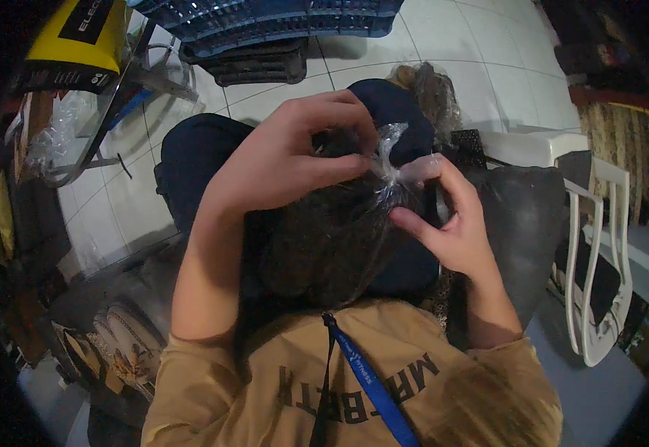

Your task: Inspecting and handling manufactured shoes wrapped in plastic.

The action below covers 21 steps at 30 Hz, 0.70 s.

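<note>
A clear plastic bag (320, 246) with dark contents rests on my lap, its neck gathered into a twist and a loose end standing up above it. My left hand (294, 153) curls over from the left, thumb and fingers closed on the plastic at the neck. From the right, my right hand (451, 220) grips the gathered neck, with its thumb just below the twist and its index finger beside it. What the bag contains is too dark to make out.
Ahead on the tiled floor are a blue plastic crate (265, 21) and a black crate (253, 65). Another filled clear bag (438, 93) lies beyond my knees. A yellow and black package (78, 41) is at far left, a white plastic chair (600, 253) at right.
</note>
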### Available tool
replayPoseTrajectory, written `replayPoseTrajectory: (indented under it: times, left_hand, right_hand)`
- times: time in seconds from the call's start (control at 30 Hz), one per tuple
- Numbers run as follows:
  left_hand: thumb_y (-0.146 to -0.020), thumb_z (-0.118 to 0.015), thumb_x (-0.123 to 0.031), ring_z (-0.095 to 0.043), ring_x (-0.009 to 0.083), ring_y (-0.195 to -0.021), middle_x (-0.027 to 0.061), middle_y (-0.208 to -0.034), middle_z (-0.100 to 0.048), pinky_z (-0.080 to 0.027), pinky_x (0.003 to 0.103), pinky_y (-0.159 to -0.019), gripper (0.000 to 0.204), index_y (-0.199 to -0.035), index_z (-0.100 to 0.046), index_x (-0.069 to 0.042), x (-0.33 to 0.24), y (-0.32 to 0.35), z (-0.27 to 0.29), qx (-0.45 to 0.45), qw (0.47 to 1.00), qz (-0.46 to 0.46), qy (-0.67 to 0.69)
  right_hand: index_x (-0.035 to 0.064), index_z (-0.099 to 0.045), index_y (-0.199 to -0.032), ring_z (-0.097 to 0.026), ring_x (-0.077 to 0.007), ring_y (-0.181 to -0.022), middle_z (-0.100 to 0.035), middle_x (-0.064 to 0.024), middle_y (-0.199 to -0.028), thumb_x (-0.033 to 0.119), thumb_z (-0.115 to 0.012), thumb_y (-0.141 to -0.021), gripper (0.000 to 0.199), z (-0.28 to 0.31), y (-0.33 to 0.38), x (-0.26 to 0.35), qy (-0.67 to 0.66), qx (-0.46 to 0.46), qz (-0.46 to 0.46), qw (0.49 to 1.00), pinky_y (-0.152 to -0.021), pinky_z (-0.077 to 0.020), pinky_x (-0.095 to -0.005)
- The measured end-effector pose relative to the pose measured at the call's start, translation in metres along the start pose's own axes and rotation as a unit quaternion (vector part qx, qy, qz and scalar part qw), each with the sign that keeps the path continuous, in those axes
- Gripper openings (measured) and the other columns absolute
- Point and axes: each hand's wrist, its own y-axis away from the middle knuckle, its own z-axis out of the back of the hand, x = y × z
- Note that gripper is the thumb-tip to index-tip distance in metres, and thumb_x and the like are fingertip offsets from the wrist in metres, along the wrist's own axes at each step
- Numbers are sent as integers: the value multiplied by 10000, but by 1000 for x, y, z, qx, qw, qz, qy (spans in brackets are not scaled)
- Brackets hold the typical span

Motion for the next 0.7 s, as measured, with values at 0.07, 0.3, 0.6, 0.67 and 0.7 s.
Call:
replayPoseTrajectory:
  times: [0.07,0.3,0.6,0.67,0.7]
  left_hand:
    - [-840,-757,-71,-593,208,-992,79,-1019,-623,-451,326,-936,162,-947,-663,7,4,1,0,-10,999,-15,30]
    - [-832,-770,-59,-593,177,-986,57,-990,-626,-456,321,-924,148,-929,-670,-10,3,4,1,5,999,-45,13]
    - [-837,-768,-45,-603,146,-997,46,-990,-631,-485,306,-903,155,-937,-657,-4,-2,14,17,-35,997,23,61]
    - [-839,-762,-40,-602,144,-996,44,-986,-635,-486,308,-908,157,-948,-655,-2,-1,12,16,-40,997,25,59]
    - [-840,-756,-35,-602,142,-994,43,-982,-638,-488,311,-913,161,-960,-654,-1,-1,11,16,-32,997,32,56]
  right_hand:
    - [32,-657,-1024,-616,-198,-948,-652,-82,-991,118,-874,-742,366,0,-1,-1,-13,-1,-6,1000,-811,-464,-308]
    - [23,-667,-935,-605,-190,-923,-655,-73,-994,-15,-798,-785,202,-5,-8,-5,-44,-53,34,997,-859,-472,-303]
    - [25,-597,-958,-557,-142,-1076,-613,-94,-1147,13,-722,-913,133,9,20,-26,-239,-84,-25,967,-947,-433,-305]
    - [28,-587,-973,-555,-140,-1070,-615,-87,-1131,42,-702,-936,122,8,24,-29,-277,-142,-50,949,-951,-427,-303]
    - [28,-587,-973,-555,-140,-1070,-615,-87,-1131,42,-702,-936,122,7,24,-28,-278,-133,-38,951,-951,-427,-303]
